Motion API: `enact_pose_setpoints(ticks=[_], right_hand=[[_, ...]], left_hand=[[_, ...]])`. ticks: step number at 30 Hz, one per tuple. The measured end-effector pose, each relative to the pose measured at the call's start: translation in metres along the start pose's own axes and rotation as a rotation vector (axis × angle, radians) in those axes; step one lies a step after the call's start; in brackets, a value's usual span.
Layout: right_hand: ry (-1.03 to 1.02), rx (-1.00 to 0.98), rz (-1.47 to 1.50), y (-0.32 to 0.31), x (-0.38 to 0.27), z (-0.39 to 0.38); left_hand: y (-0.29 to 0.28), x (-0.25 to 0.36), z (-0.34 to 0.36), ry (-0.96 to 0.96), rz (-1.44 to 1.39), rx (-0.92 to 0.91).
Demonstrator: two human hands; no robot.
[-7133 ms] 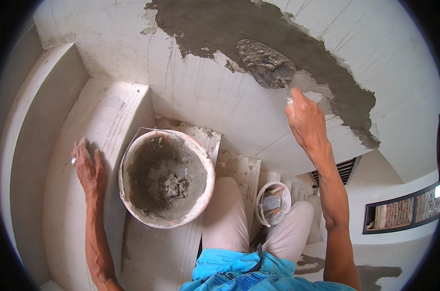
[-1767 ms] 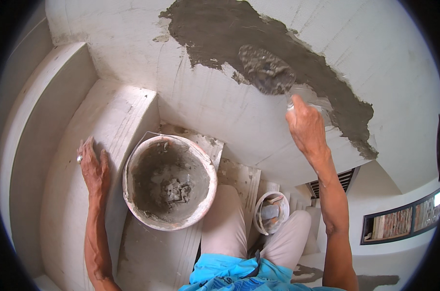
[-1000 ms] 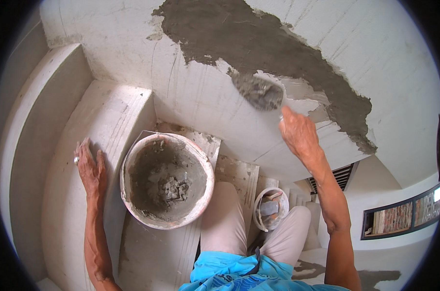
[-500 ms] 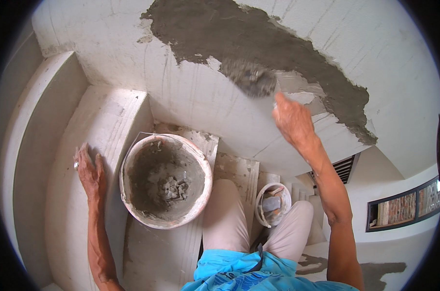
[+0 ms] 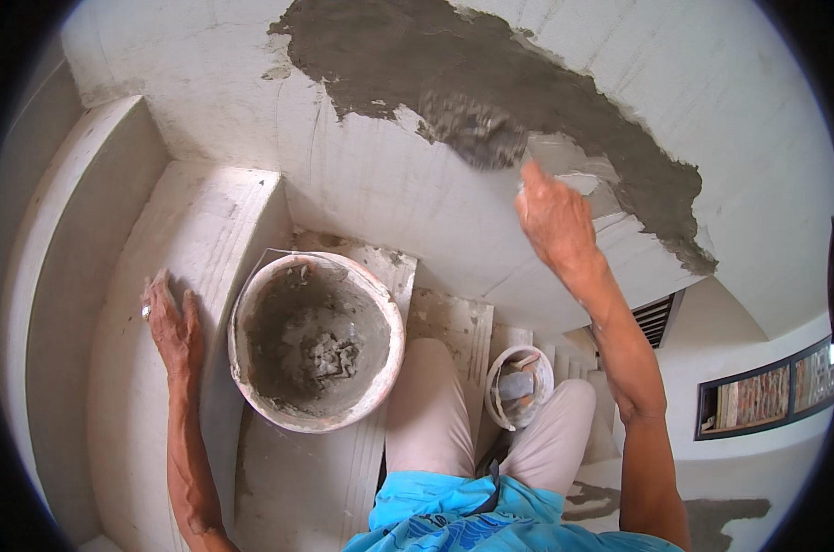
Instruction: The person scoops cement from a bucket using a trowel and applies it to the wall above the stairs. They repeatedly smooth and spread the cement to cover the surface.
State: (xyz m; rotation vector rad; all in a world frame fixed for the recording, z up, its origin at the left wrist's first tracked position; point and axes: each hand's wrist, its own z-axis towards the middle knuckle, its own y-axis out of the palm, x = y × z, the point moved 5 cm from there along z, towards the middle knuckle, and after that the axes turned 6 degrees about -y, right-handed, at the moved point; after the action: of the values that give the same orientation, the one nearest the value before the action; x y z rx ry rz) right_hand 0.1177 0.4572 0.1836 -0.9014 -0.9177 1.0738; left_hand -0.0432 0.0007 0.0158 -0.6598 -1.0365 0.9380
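Grey mortar forms a long, ragged-edged patch on the white wall, running from ahead and left of the right hand round to its right side. That hand is curled round the handle of a trowel, most of the handle hidden in the fist. The trowel's blade points away from the knuckles, ahead and to the left, across the lower edge of the patch; the face in view is caked with mortar and blurred, and whether the far face touches the wall cannot be told. Well to the left of the right hand, and nearer the body, the left hand rests palm down on a pale step, fingers loosely spread, a ring on one of them. Just right of the left hand stands a bucket, its rim smeared white, its inside coated grey, with lumps of mortar at the bottom. On the body side of the right hand, a smaller pail stands near the right knee. Farther to that hand's right are a slatted vent and a dark-framed window.
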Motion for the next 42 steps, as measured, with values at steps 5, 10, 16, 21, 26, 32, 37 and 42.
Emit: enact_pose_setpoints(ticks=[5,10,16,21,26,32,37,42], right_hand=[[-0.013,-0.163,0.062,0.025,-0.002,-0.025],[-0.04,0.031,0.134,-0.004,-0.007,-0.003],[-0.062,-0.003,0.044,0.02,-0.011,0.01],[-0.097,-0.126,0.088,0.036,-0.025,-0.01],[-0.124,0.082,0.08,0.017,-0.045,0.018],[-0.119,-0.154,0.069,0.055,-0.041,-0.001],[-0.036,-0.151,0.132,0.062,-0.02,-0.036],[-0.015,0.122,0.181,0.01,0.012,-0.038]], left_hand=[[-0.002,0.002,-0.001,-0.01,0.024,-0.011],[-0.002,-0.001,-0.002,-0.014,0.025,0.004],[-0.001,-0.001,0.0,0.002,0.018,0.01],[-0.003,0.001,0.0,-0.02,0.006,-0.013],[-0.003,0.002,-0.002,-0.013,0.03,0.015],[-0.002,0.002,0.0,-0.018,0.021,-0.001],[-0.005,0.006,-0.002,-0.031,-0.003,0.003],[-0.007,0.006,-0.002,-0.016,0.007,-0.001]])
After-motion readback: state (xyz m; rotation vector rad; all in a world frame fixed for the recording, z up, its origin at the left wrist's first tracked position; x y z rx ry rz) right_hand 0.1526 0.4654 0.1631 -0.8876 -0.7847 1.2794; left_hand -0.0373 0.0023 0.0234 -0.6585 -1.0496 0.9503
